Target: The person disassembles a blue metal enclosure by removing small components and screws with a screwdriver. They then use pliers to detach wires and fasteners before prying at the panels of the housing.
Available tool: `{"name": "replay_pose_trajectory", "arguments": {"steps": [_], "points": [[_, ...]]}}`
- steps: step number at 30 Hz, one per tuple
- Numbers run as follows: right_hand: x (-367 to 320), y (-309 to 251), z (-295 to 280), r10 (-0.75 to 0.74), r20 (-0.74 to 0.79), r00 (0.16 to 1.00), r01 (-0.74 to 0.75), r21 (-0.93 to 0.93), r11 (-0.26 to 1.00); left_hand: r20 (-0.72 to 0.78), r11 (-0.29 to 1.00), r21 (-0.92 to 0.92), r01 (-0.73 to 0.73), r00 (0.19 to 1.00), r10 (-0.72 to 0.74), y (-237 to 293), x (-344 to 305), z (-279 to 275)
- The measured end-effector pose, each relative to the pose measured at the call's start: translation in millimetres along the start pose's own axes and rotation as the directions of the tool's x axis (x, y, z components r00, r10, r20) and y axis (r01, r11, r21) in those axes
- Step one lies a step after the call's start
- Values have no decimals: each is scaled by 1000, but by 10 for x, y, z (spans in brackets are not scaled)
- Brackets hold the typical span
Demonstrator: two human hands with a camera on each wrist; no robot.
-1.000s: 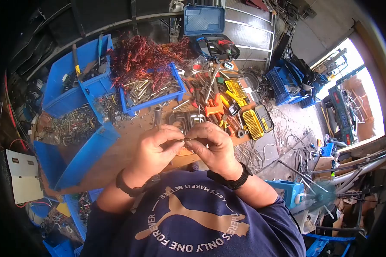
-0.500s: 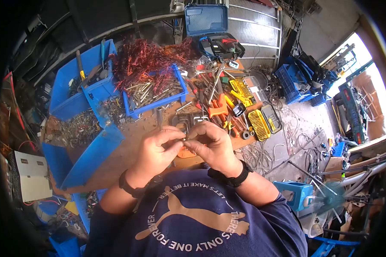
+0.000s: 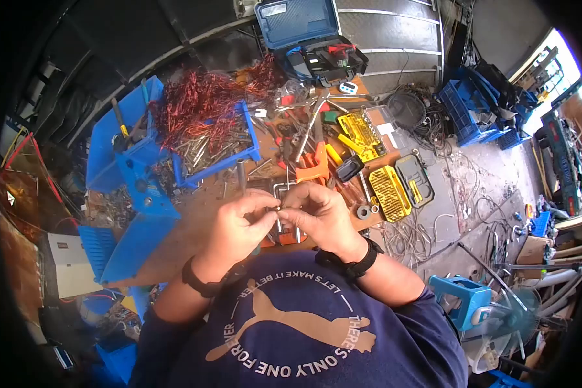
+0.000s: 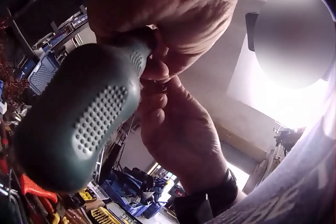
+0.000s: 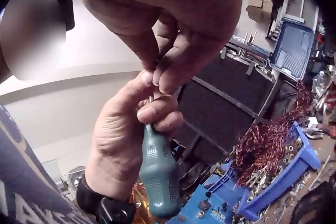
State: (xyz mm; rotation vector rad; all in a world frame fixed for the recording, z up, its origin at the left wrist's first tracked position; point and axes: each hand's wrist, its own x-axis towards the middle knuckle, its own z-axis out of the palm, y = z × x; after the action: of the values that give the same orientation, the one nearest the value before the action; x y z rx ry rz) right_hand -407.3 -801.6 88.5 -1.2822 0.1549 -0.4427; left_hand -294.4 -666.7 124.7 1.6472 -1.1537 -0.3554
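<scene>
In the head view my left hand [image 3: 234, 226] and right hand [image 3: 322, 216] meet at their fingertips above the table's front edge. My left hand holds a screwdriver with a dark green, dimpled handle [image 4: 79, 116]; in the right wrist view that handle [image 5: 160, 176] hangs below the curled left fingers [image 5: 160, 113]. A short length of its thin metal shaft [image 5: 151, 99] shows between them. At the shaft's end the right thumb and fingers pinch a small metal piece [image 3: 279, 208], mostly covered by the fingertips. I cannot tell its kind.
Behind the hands lie an orange-handled tool [image 3: 313, 167], yellow bit cases [image 3: 389, 194] and several hand tools. A blue tray [image 3: 255, 139] of metal rods sits further left, red wire [image 3: 197, 103] heaped over it. Blue bins [image 3: 100, 152] stand at the left, an open blue toolcase [image 3: 297, 22] at the back.
The head view has turned, so the table and surroundings sit differently in it. Both hands stay together with nearly the same pinch, their fingertips shifting only slightly.
</scene>
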Motion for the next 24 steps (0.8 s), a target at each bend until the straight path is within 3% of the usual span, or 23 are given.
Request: {"name": "replay_pose_trajectory", "arguments": {"steps": [3, 8, 11, 17, 24], "points": [[23, -41, -261, -2, 4, 1000, 1, 64, 998, 0, 997, -10, 80, 997, -80, 59, 148, 219], [39, -81, -456, -26, 16, 1000, 25, 92, 995, -22, 999, 38, 22, 1000, -21, 47, 254, 385], [44, -84, -530, -114, 41, 993, 113, 16, 993, -11, 998, 58, 15, 1000, -14, 31, 293, 413], [76, -66, -547, -88, 29, 996, 90, -80, 993, -10, 998, 55, 3, 1000, -2, 21, 333, 405], [129, -59, -444, -195, 27, 980, 197, -215, 957, -7, 998, 19, 62, 998, -62, 21, 271, 312]]}}
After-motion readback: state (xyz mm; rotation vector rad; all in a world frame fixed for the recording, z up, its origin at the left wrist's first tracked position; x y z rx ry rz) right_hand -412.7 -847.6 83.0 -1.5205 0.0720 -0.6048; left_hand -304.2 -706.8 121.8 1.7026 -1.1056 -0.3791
